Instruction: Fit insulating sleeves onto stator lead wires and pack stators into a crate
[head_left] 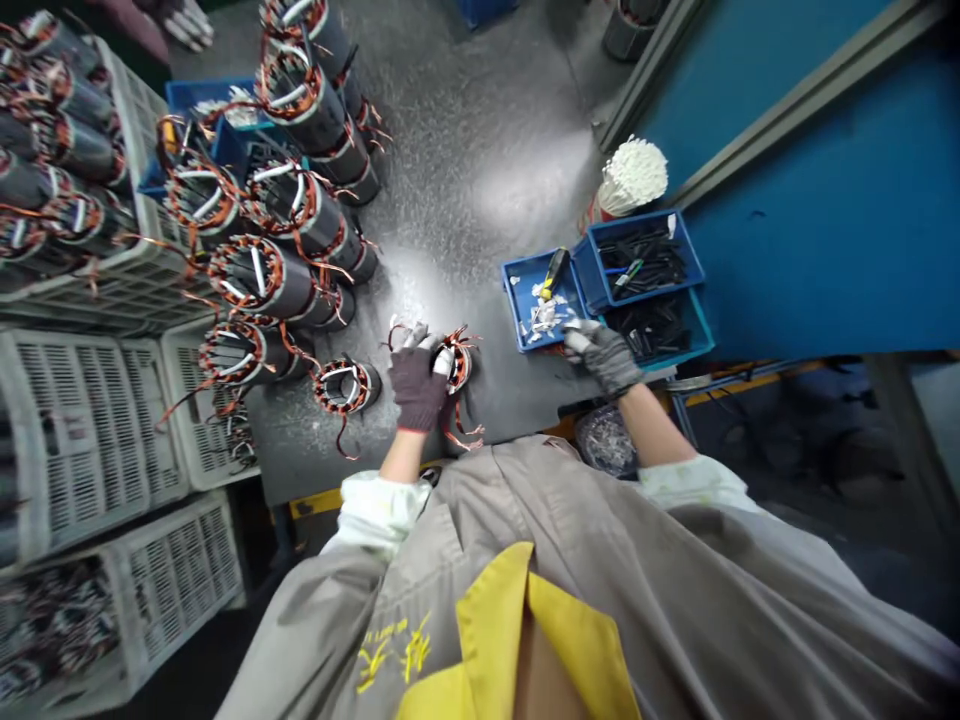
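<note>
A gloved left hand (416, 385) is clamped around a copper-wound stator (455, 362) on a grey bench (480, 190). The gloved right hand (609, 358) pinches a white piece (576, 338) just beside a blue tray (513, 300) of white scraps (546, 318). More stators (259, 278) stand nearby, with white crates (82, 450) to the left.

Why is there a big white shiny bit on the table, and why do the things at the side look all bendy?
In the head view, glare makes a white patch on the grey bench, and a smaller patch sits just above the left hand. The wide lens stretches the picture's edges, so the white crates lean and look bent. Nothing looks badly blurred.
</note>
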